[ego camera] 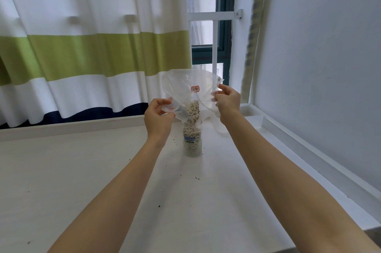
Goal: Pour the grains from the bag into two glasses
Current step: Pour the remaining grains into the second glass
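Bag (pixel 185 85) w/ grains (pixel 193 111) over glass (pixel 192 139), both hands' grip

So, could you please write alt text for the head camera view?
Both hands, left hand and right hand, hold a clear plastic bag tipped over a glass, pouring grains into it on a white table before a striped curtain.

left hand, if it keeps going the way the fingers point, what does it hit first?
The left hand points its fingers right, pinching the bag. Straight on it meets the bag's folded plastic and the grains inside; beyond, probably the right hand, depth unclear.
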A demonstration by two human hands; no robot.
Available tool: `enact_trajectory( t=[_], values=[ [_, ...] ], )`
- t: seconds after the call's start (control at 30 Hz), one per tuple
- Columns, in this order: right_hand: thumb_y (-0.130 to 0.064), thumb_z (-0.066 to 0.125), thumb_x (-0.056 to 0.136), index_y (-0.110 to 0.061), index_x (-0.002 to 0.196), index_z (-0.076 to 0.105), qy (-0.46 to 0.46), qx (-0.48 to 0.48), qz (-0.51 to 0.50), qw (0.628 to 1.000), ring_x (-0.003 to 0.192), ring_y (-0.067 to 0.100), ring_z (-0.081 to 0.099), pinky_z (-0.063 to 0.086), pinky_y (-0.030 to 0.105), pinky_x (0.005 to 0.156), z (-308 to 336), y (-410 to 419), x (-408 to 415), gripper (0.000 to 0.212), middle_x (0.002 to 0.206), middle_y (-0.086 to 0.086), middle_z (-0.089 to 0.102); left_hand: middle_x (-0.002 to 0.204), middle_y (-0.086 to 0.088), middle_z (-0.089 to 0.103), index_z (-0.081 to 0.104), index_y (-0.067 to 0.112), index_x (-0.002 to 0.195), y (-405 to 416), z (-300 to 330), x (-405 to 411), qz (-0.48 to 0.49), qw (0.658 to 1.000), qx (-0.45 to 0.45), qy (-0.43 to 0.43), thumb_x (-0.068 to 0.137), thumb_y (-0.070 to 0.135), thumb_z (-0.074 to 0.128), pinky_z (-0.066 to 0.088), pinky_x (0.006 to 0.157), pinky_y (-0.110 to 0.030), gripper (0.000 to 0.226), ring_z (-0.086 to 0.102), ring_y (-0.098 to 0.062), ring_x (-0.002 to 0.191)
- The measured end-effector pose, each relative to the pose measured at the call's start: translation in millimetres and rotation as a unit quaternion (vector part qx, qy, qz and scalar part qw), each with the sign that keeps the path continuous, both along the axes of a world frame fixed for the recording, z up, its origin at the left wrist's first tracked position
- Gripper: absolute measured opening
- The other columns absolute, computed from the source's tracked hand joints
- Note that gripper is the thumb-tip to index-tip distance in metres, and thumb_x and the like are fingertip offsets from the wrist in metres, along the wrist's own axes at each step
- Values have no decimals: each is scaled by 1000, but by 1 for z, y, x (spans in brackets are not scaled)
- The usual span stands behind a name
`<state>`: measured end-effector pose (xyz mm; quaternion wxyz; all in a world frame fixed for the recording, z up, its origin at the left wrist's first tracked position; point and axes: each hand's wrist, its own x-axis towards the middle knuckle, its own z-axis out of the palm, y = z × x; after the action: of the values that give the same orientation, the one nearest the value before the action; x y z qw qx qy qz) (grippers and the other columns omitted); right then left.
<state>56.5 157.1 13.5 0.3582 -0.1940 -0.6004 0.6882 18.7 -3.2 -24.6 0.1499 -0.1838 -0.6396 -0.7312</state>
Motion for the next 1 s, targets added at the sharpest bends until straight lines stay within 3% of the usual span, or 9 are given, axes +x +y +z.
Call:
enact_trajectory(
  t=[0.07, 0.23, 0.47, 0.6, 0.77, 1.0],
  values=[
    [7, 50, 90, -7, 129, 54, 3, 0, 0, 1000, 87, 18, 58, 52, 35, 94, 0, 1, 0, 41, 88, 2, 61, 94, 18, 66, 57, 23, 80, 0, 0, 1, 0, 1000, 2, 2, 74, -17, 59, 54, 81, -26, 41, 64, -11, 96],
    [5, 50, 91, -8, 128, 55, 2, 10, -3, 1000, 84, 16, 57, 50, 30, 88, -1, 0, 2, 40, 95, 5, 62, 95, 17, 67, 57, 24, 81, -1, 0, 2, 1, 1000, 2, 6, 74, -17, 59, 53, 76, -17, 42, 64, -8, 95],
    [6, 50, 91, -7, 128, 55, 4, 9, -5, 1000, 79, 14, 57, 51, 28, 85, -1, 1, 2, 40, 95, 7, 63, 94, 16, 67, 57, 24, 81, -1, 1, 4, -2, 1000, -2, 5, 75, -15, 62, 52, 78, -17, 40, 64, -8, 95],
    [5, 51, 91, -7, 127, 55, 5, 16, -8, 1000, 85, 18, 57, 51, 26, 81, 0, -1, 4, 38, 109, 14, 64, 95, 15, 67, 57, 23, 82, -3, 1, 3, 0, 1000, 1, 3, 74, -14, 64, 52, 84, -25, 39, 64, -11, 95],
    [6, 49, 91, -6, 126, 56, 8, 19, -12, 1000, 73, 10, 55, 49, 27, 83, -1, -1, 6, 38, 95, 8, 63, 92, 16, 68, 57, 23, 81, -3, -3, 1, 1, 1000, 5, -8, 72, -15, 62, 54, 90, -37, 39, 65, -12, 93],
    [5, 48, 91, -7, 126, 56, 6, 39, -23, 999, 76, 10, 56, 49, 23, 82, -1, -2, 7, 37, 90, 2, 62, 86, 14, 68, 57, 21, 80, -3, -7, 4, 7, 1000, 12, -18, 75, -12, 64, 55, 89, -41, 34, 66, -10, 89]
  ],
)
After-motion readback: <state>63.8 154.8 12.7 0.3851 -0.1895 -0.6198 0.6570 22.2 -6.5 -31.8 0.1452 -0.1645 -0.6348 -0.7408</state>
